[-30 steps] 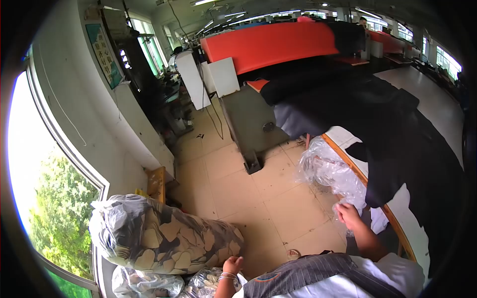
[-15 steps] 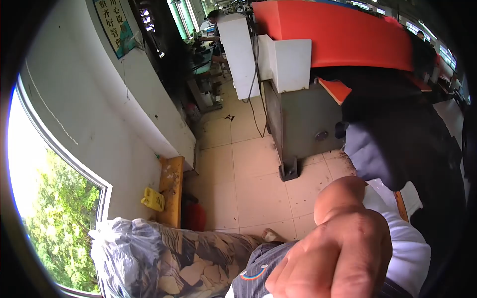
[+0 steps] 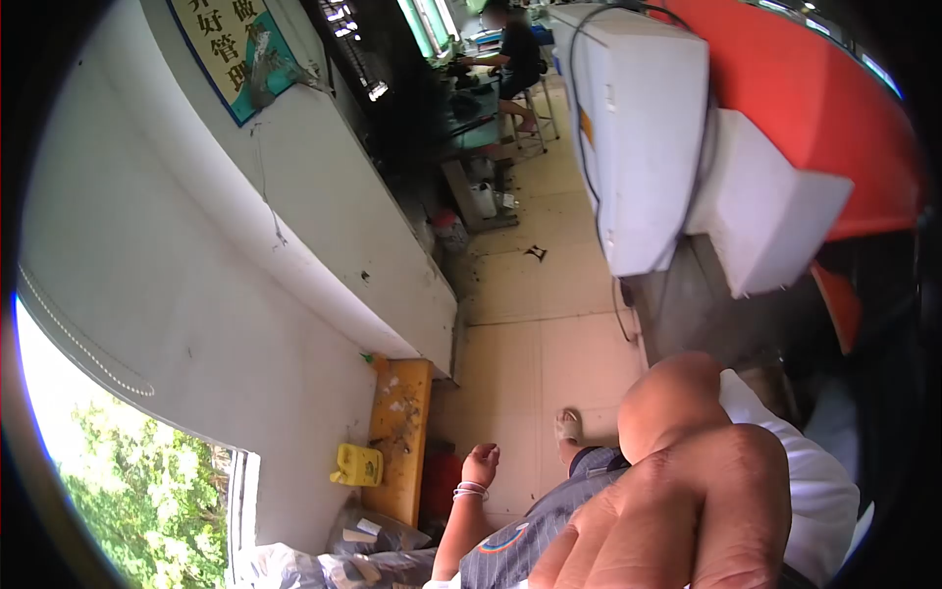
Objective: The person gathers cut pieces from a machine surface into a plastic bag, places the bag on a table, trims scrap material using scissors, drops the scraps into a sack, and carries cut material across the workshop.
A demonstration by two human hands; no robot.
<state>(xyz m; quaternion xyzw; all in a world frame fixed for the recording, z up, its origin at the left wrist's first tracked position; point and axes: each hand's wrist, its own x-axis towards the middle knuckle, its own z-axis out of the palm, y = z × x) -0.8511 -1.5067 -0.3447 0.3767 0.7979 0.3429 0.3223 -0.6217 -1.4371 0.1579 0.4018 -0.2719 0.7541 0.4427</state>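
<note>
My right hand [image 3: 687, 501] is very close to the camera at the lower right, its fingers bent and pressed together. The fingertips run out of the bottom of the picture, so whatever they hold is hidden. Below it shows a pinstriped apron [image 3: 559, 525] over a white sleeve and top. My left hand [image 3: 480, 466], with pale bands [image 3: 470, 490] at the wrist, hangs low beside my body. Its fingers are curled in and nothing shows in them. A yellow jug [image 3: 357, 465] on a wooden bench [image 3: 400, 447] is the nearest thing to its left.
A tiled floor aisle [image 3: 500, 368] runs ahead. White and red machine housing [image 3: 643, 147] with a hanging cable [image 3: 601, 206] borders it on the right, a wall [image 3: 226, 216] on the left. Plastic bags [image 3: 324, 567] lie by the window. Farther off, a person [image 3: 515, 59] sits at a bench.
The view has turned right-to-left and moved forward; the machine now sits farther right and closer. My left hand and a sandalled foot have come into view. My right hand stays near the camera.
</note>
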